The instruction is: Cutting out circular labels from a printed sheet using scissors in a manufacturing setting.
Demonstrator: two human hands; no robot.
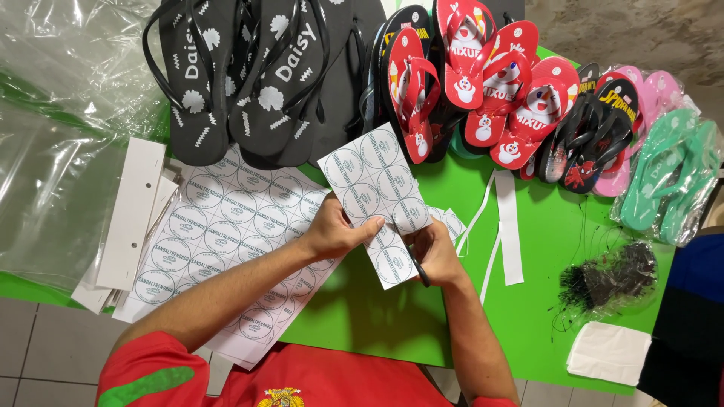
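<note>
A single view, taken from a camera worn on the person's head. It looks steeply down and forward over a green table (528,301), almost from overhead. The person's red shirt (249,380) fills the bottom edge, and both forearms reach up into the middle of the frame, so the camera sits close above the work. The far side of the table, lined with flip-flops (483,75), runs along the top edge. Grey floor tiles (45,354) show at the lower left. No second view exists to compare
</note>
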